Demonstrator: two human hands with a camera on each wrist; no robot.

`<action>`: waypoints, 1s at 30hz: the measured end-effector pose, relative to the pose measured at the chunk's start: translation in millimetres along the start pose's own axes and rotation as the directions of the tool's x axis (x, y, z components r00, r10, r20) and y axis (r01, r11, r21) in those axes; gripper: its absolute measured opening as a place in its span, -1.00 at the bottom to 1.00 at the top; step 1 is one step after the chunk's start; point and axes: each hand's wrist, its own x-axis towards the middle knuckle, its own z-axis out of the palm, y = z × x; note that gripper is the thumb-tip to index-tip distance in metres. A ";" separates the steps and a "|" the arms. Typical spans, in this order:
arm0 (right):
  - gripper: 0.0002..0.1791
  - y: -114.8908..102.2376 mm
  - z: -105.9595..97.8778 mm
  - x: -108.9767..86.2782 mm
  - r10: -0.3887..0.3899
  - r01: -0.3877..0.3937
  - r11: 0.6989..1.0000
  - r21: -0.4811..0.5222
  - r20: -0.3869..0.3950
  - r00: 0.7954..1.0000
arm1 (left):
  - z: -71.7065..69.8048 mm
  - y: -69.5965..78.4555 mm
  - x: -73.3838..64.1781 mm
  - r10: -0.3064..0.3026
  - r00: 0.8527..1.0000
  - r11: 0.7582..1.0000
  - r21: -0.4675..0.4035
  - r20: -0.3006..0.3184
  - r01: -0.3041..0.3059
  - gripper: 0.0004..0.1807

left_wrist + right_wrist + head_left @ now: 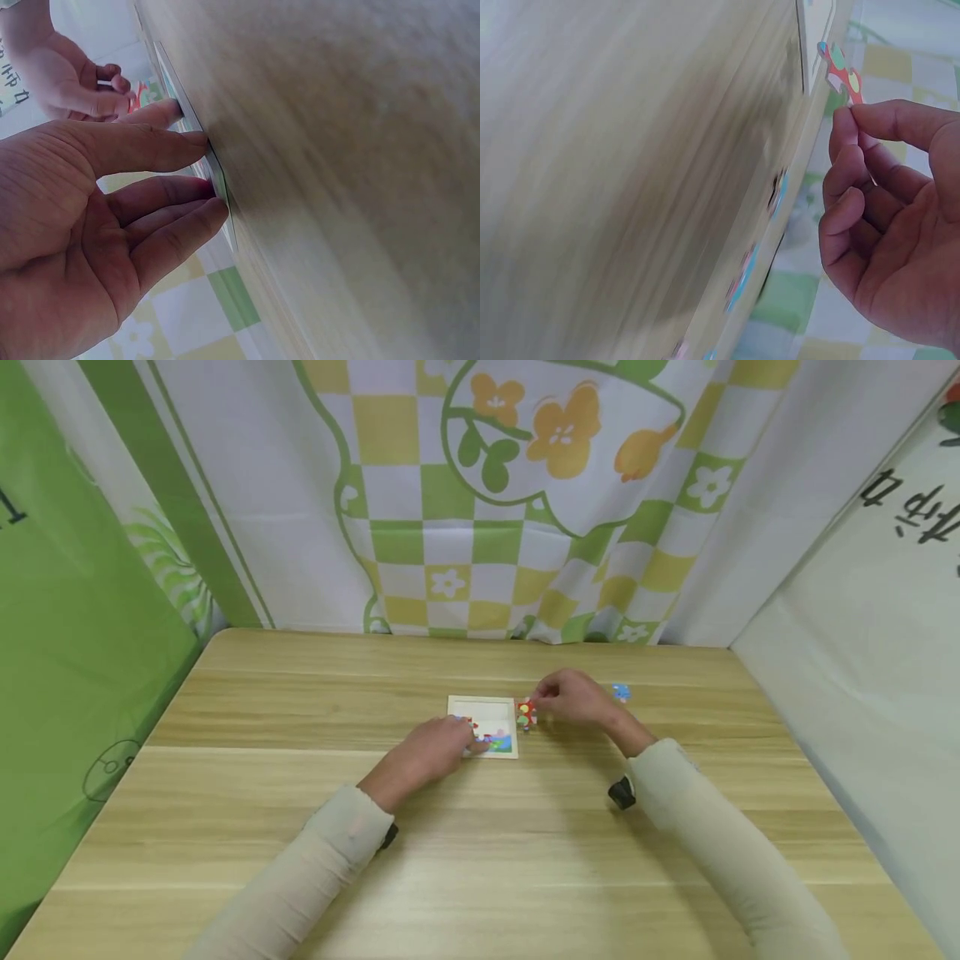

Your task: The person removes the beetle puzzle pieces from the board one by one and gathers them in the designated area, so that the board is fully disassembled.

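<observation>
A square jigsaw tray point(483, 699) with a pale wooden frame lies on the table, coloured pieces fitted along its lower part. Over its left side reaches my left hand point(431, 752), fingers extended and fingertips touching the tray; in the left wrist view they meet its near edge. Just right of the tray, my right hand point(573, 696) pinches a red puzzle piece point(838, 71) with green and yellow spots between thumb and index finger. That piece is held above the table, beside the tray's right edge. The other right fingers curl loosely.
A blue puzzle piece point(621, 692) lies behind the right hand. More loose pieces point(742, 277) lie along the table in the right wrist view. A checked curtain point(450, 527) hangs behind the wooden table point(525, 877), with cloth walls on both sides.
</observation>
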 end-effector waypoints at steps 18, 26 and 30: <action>-0.74 55.8 -34.7 -37.4 0.185 -0.187 0.980 0.072 0.032 0.982 | -3.9 1.5 -3.5 -0.008 1.000 0.999 -0.040 0.015 0.008 -0.73; -0.74 74.4 -41.0 -38.6 0.227 -0.233 0.966 0.117 0.063 0.972 | -3.2 1.5 -2.9 -0.008 1.000 0.997 -0.083 0.006 0.009 -0.76; -0.74 78.7 -40.9 -38.6 0.231 -0.238 0.961 0.141 0.065 0.971 | -3.7 1.4 -2.6 0.002 1.000 0.997 -0.073 0.002 -0.002 -0.76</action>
